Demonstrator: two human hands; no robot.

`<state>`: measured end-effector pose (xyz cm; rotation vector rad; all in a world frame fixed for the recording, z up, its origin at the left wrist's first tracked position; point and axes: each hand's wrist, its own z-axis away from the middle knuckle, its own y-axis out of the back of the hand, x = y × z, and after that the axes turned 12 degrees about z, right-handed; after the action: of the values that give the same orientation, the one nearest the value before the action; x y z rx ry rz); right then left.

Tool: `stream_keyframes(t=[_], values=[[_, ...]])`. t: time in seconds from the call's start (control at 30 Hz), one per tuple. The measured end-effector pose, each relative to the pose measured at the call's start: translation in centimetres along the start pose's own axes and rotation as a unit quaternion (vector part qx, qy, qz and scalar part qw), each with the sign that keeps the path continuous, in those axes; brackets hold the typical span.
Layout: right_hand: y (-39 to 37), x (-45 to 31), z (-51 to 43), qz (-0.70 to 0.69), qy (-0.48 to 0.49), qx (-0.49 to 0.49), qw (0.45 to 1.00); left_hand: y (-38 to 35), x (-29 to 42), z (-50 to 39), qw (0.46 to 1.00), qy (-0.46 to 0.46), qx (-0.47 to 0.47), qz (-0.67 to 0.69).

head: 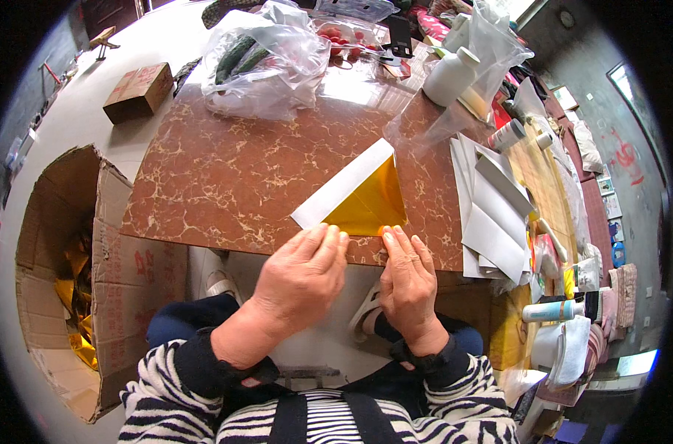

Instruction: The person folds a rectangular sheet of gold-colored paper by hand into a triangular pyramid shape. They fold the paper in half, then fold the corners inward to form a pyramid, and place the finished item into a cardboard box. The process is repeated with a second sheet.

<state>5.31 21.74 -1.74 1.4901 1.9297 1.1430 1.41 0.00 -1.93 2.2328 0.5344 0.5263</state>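
A sheet of gold foil paper with a white back lies on the brown marble-patterned table, close to its near edge. Its upper left side carries a long white folded strip. The fingertips of my left hand pinch the sheet's lower left part at the table edge. At its lower right corner, the fingers of my right hand press together on the paper, with a small orange spot beside the fingertip. Both hands hide parts of the sheet's near edge.
White sheets lie stacked at the table's right side. A plastic bag with cucumbers, red fruit in a clear box and a white bottle stand at the back. On the left, an open cardboard box holds gold foil pieces.
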Motion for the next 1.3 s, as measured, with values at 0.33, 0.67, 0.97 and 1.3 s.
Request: stream_keyframes(t=[0.33, 0.67, 0.97, 1.3], values=[[0.8, -0.2, -0.3, -0.004, -0.032, 0.027, 0.999, 1.9, -0.6, 0.8, 0.999, 0.045, 0.000, 0.024], [-0.9, -5.5, -2.3, -0.101, -0.015, 0.028, 0.994, 2.0, -1.1, 0.8, 0.997, 0.045, 0.027, 0.056], [0.4, -1.1, -0.3, -0.013, -0.047, 0.033, 0.998, 2.2, -0.9, 0.4, 0.997, 0.051, 0.041, 0.048], [-0.2, -5.6, -3.9, -0.126, -0.012, -0.012, 0.992, 2.3, -0.9, -0.2, 0.987, 0.118, 0.078, 0.079]])
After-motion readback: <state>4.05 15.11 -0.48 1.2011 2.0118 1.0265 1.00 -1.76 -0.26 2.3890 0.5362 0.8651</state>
